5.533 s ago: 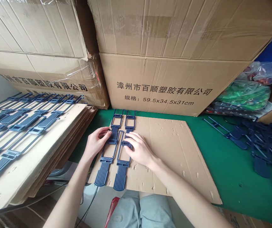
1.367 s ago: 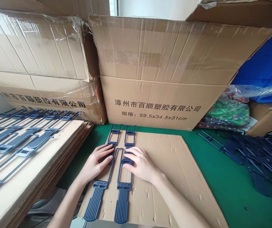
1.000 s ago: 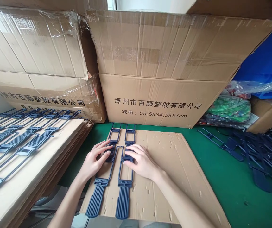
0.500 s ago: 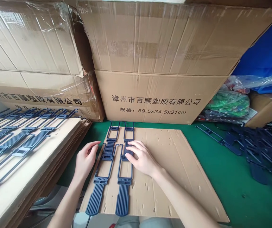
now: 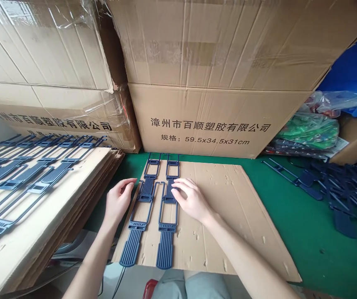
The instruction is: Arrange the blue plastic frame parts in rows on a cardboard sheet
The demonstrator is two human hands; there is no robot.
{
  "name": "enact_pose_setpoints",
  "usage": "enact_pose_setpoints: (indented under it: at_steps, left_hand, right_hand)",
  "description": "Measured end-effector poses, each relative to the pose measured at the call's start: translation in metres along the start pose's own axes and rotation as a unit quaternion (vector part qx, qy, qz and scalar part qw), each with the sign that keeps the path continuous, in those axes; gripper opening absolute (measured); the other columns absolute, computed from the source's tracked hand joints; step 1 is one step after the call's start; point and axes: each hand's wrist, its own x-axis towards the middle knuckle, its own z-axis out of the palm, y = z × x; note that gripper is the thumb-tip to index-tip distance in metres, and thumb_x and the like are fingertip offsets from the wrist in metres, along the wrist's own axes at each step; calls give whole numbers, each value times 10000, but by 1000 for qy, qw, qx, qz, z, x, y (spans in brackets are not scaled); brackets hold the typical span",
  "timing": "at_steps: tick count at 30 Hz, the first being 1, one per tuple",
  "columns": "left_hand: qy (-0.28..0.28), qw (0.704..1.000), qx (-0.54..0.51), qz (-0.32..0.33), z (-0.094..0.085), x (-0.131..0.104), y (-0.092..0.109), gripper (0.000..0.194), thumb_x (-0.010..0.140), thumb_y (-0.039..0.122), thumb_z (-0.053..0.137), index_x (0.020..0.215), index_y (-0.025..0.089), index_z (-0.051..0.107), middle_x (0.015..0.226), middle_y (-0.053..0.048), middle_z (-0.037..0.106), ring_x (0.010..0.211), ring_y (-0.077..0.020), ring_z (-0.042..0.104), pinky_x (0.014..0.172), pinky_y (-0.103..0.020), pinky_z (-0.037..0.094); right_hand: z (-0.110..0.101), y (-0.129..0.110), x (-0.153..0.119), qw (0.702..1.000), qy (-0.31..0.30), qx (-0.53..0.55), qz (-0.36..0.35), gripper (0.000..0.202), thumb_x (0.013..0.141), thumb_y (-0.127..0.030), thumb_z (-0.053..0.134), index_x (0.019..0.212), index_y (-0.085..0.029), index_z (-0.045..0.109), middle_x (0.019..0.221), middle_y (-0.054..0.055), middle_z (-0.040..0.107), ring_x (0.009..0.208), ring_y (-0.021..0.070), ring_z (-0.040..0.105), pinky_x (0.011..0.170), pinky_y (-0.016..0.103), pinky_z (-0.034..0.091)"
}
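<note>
On a cardboard sheet (image 5: 222, 224), dark blue plastic frames with ribbed paddle ends lie in two columns, the upper ones overlapping the lower ones. The left column has a lower frame (image 5: 131, 247) and an upper frame (image 5: 152, 166). In the right column are another lower frame (image 5: 165, 249) and an upper frame (image 5: 172, 168). My right hand (image 5: 192, 199) has its thumb and fingertips together at the right column, where the frames overlap. My left hand (image 5: 120, 201) is closed, fingers curled, just left of the left column, with nothing visible in it.
Stacked cardboard (image 5: 81, 203) at left carries rows of similar frames. Two large cartons (image 5: 197, 108) stand behind the green table (image 5: 309, 257). A tangled pile of dark blue frames (image 5: 346, 195) lies at right, near bagged green items (image 5: 312, 131).
The view has shifted slightly, so everything sits a little higher and further right. My right thumb and fingers have drawn closer together at the right column. My left hand stays beside the left column.
</note>
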Motion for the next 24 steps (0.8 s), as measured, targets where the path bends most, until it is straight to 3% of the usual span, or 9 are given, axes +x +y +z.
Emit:
enact_pose_setpoints:
  at_steps: [8, 21, 24]
  left_hand:
    - [-4, 1000, 0, -8, 1, 2, -2, 435, 803, 601, 598, 1011, 271, 791, 1085, 26, 779, 1002, -132, 658, 870, -210, 453]
    - [16, 998, 44, -47, -1, 6, 0, 485, 733, 656, 578, 1012, 315, 782, 967, 39, 773, 789, -118, 588, 638, -247, 319]
    - [15, 998, 41, -52, 0, 7, -1, 482, 734, 653, 586, 1026, 321, 777, 970, 37, 770, 819, -130, 611, 623, -249, 319]
  right_hand:
    - [2, 1, 1, 1000, 9, -1, -6, 185, 1043, -263, 600, 1084, -176, 759, 1188, 78, 727, 1146, 208, 659, 1043, 383, 540]
    - [2, 0, 2, 1000, 20, 0, 0, 186, 1033, -263, 587, 1064, -193, 757, 1151, 71, 735, 1117, 196, 673, 1037, 362, 555]
    - [2, 1, 3, 1000, 24, 3, -4, 185, 1030, -253, 586, 1069, -186, 754, 1146, 69, 734, 1111, 195, 673, 1034, 360, 556]
